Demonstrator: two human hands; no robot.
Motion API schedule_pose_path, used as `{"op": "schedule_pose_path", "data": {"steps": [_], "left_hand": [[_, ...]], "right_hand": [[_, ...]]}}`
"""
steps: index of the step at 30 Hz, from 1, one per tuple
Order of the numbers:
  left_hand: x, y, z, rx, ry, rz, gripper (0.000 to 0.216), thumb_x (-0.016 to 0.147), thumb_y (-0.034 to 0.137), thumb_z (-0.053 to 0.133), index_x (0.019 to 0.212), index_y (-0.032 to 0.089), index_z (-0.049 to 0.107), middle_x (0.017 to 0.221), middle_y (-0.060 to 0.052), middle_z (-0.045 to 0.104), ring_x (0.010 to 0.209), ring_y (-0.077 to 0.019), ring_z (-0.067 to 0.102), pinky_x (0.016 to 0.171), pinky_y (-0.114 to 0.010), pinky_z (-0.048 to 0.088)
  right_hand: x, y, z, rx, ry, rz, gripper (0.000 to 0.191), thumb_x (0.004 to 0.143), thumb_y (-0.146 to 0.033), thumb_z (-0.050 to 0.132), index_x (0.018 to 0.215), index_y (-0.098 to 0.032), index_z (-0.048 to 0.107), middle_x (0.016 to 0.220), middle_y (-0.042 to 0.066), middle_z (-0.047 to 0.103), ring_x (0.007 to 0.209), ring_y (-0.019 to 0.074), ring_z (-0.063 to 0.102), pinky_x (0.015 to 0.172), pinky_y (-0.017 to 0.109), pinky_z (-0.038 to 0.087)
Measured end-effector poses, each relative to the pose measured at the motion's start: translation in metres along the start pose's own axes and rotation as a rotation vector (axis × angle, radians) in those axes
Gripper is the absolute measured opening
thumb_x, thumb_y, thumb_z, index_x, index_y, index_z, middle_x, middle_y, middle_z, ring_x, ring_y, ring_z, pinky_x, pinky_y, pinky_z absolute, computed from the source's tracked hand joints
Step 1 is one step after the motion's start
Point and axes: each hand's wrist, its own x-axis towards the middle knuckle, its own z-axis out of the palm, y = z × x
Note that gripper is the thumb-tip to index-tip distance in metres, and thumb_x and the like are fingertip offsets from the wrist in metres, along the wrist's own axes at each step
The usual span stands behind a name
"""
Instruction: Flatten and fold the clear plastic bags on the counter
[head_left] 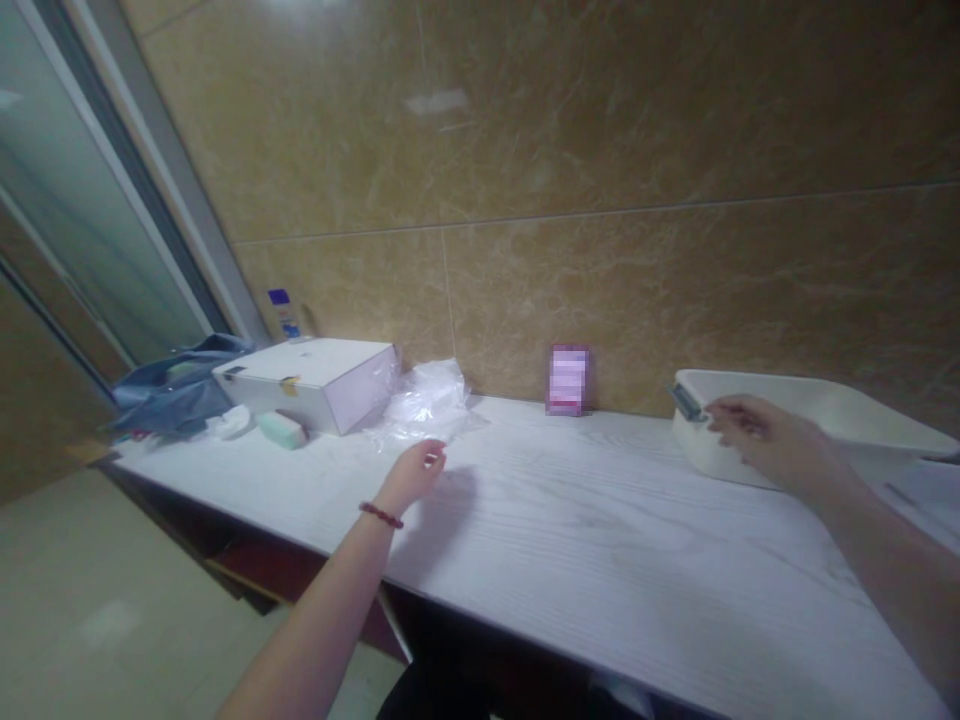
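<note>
My right hand [765,435] reaches across to the left corner of a white plastic bin [727,462]. Its fingers are pinched together at a small grey clip-like piece [685,403] by the rim. Whether that piece is fixed to the bin I cannot tell. My left hand [414,472], with a dark red bead bracelet on the wrist, hovers above the white wood-grain tabletop [570,520]. Its fingers are loosely curled, with a gap by the thumb, and nothing shows in them. Just beyond lies a crumpled clear plastic bag [431,395].
A white box [307,375] sits at the left, with a mint-green object [281,430] before it and blue-grey fabric [172,390] beside it. Behind stands a bottle with a blue cap [283,312]. A blurred purple pack [568,380] stands against the tiled wall [562,250].
</note>
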Motion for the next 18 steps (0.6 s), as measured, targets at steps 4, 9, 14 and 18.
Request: {"op": "schedule_pose_path", "data": {"steps": [4,9,14,18], "left_hand": [[0.055,-0.031,-0.008,0.309,0.058,-0.065,0.029,0.073,0.021,0.039,0.095,0.015,0.057,0.091,-0.005,0.062,0.085,-0.0153,0.056,0.077,-0.022,0.040],[0.092,-0.060,-0.003,0.400,0.096,-0.118,0.031,0.075,0.023,0.039,0.100,0.013,0.054,0.097,-0.009,0.059,0.091,-0.0194,0.053,0.079,-0.027,0.039],[0.115,-0.069,0.006,0.466,0.098,-0.097,0.036,0.075,0.027,0.040,0.107,0.014,0.050,0.108,-0.010,0.053,0.098,-0.0206,0.048,0.083,-0.029,0.035],[0.132,-0.070,0.013,0.490,0.061,-0.071,0.039,0.074,0.026,0.040,0.111,0.017,0.047,0.111,-0.009,0.051,0.102,-0.0200,0.045,0.084,-0.028,0.034]], "right_hand": [[-0.071,-0.022,0.038,0.143,-0.204,-0.013,0.026,0.071,-0.040,0.042,0.081,-0.019,0.053,0.068,0.004,0.062,0.061,0.0148,0.057,0.052,0.023,0.043],[-0.102,-0.017,0.079,0.203,-0.274,-0.031,0.025,0.073,-0.038,0.039,0.081,-0.020,0.054,0.068,0.003,0.061,0.062,0.0150,0.057,0.055,0.025,0.045],[-0.104,-0.007,0.083,0.209,-0.256,-0.038,0.023,0.074,-0.037,0.040,0.082,-0.021,0.053,0.071,0.002,0.060,0.065,0.0150,0.057,0.056,0.025,0.046],[-0.105,-0.009,0.079,0.201,-0.290,-0.041,0.022,0.075,-0.037,0.039,0.081,-0.021,0.053,0.069,0.002,0.060,0.064,0.0141,0.056,0.057,0.024,0.045]]}}
